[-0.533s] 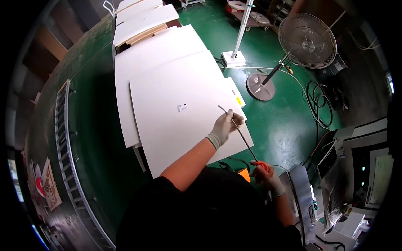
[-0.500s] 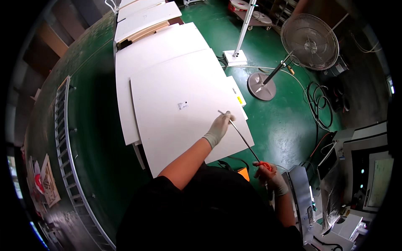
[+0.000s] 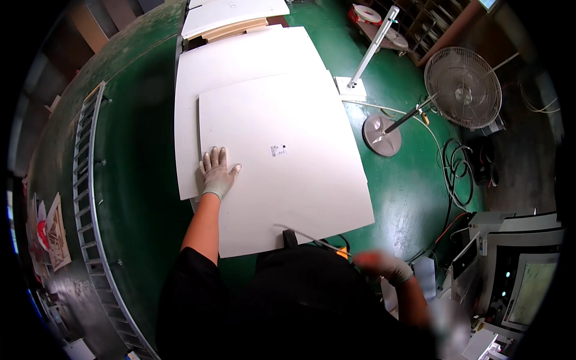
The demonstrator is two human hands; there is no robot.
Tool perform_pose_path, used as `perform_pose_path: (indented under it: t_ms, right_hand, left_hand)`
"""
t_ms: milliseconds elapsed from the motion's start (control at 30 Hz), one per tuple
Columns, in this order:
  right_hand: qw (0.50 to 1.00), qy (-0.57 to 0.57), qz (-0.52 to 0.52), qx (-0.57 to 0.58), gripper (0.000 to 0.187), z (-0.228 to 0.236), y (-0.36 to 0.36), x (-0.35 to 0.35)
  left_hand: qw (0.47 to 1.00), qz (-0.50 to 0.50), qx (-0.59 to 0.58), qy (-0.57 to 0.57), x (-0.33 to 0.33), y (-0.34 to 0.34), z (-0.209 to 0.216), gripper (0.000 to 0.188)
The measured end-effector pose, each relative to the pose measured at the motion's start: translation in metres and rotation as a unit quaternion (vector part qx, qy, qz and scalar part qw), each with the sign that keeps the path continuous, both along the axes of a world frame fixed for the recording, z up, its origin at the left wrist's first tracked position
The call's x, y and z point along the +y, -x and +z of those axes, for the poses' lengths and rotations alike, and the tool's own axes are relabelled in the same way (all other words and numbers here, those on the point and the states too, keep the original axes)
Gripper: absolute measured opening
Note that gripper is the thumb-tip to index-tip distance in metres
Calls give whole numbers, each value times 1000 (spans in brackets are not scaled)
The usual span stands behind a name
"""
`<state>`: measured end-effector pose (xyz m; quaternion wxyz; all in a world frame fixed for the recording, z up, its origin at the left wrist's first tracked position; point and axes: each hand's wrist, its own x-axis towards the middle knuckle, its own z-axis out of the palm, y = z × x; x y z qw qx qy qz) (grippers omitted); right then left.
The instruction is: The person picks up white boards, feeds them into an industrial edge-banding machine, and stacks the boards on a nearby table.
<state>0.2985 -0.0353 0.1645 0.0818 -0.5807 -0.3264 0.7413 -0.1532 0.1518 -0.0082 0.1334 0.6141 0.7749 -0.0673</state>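
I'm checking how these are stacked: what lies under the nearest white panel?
Beneath the nearest white panel, another white panel shows along its left and far sides. Whatever else lies underneath is covered.

Blurry right-hand fingers (image 3: 382,267), red handle (image 3: 366,260)

The green floor (image 3: 408,189) is carrying a fan (image 3: 462,94) at two o'clock, a coiled hose (image 3: 457,170) at three and a white stand (image 3: 373,49) at one. The upper board (image 3: 294,195) is lying on a lower board (image 3: 258,60), the left hand (image 3: 218,177) resting at nine.
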Motion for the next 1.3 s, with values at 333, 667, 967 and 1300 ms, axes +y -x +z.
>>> perform_pose_path:
  t_ms: [333,667,967,1300]
  right_hand:
    - [991,-91,-47,-91,38,-65,37,104]
    - [964,-238,21,-116,33,-9,147,183]
    - [977,-174,72,-101,23,-36,34,105]
    - [950,-240,-164,-112,17,14,-57,62]
  left_hand:
    - [991,22,36,-130,42,7,-2,77]
    - [990,44,1,-135,41,9,11,73]
    - [966,59,-179,-176,-98,26,19,64]
    - [742,338,-572,-90,-181,10,41,59]
